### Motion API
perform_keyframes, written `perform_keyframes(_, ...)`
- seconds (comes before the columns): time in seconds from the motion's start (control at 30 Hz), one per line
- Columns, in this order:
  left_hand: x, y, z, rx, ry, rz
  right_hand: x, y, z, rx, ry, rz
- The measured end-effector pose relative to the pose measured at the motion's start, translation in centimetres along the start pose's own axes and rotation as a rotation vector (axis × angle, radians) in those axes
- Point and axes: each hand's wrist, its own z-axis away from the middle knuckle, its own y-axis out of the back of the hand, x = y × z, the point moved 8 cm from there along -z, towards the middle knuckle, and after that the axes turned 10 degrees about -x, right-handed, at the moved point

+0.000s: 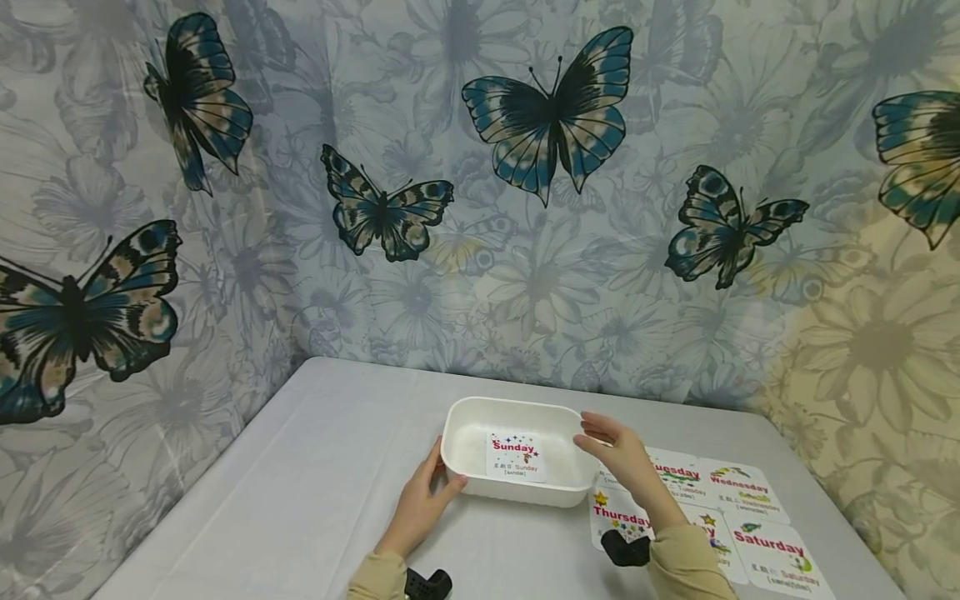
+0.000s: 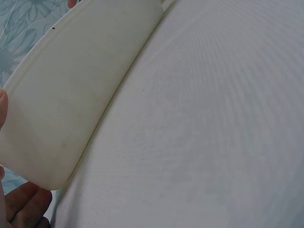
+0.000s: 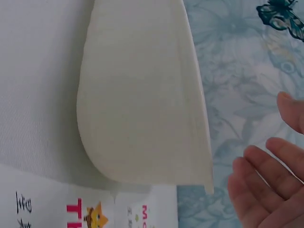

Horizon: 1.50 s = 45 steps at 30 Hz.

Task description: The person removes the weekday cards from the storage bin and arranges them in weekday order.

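A white plastic box [image 1: 517,493] stands on the table in the head view, with a "Sunday" card [image 1: 516,468] lying face up inside it. My left hand [image 1: 418,505] holds the box's left end, thumb at the front rim and fingers along the side. In the left wrist view, fingertips [image 2: 35,204] show by the lower corner of the box wall [image 2: 76,95]. My right hand [image 1: 621,457] is by the right end of the box, fingers loosely extended. The right wrist view shows that hand [image 3: 270,190] apart from the box [image 3: 142,95], holding nothing.
Weekday cards lie in rows to the right, partly under my right arm: "Tuesday" [image 1: 677,473], "Wednesday" [image 1: 741,485], "Thursday" [image 1: 618,515] and "Saturday" [image 1: 776,554] are readable. A white cloth covers the table [image 1: 300,483]. Behind hangs a butterfly-print backdrop [image 1: 540,275].
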Motion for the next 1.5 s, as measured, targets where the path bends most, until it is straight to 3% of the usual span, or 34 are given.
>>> perform_keyframes(0.23,-0.1,0.0,0.0,-0.004,0.007,-0.001,-0.4,-3.1,-1.9,-0.103,-0.007,-0.037)
perform_keyframes(0.53,0.2,0.3,0.0,0.003,0.005,-0.005,-0.3,-6.0,-3.3,-0.236,-0.021,0.076)
perform_keyframes(1.23,-0.4,0.2,0.0,0.001,0.004,-0.012,1.6,-8.4,-5.4,-0.262,-0.161,0.125)
perform_keyframes(1.5,0.0,0.1,0.0,0.002,-0.005,-0.005,2.3,-8.3,-6.0,-0.243,-0.152,0.171)
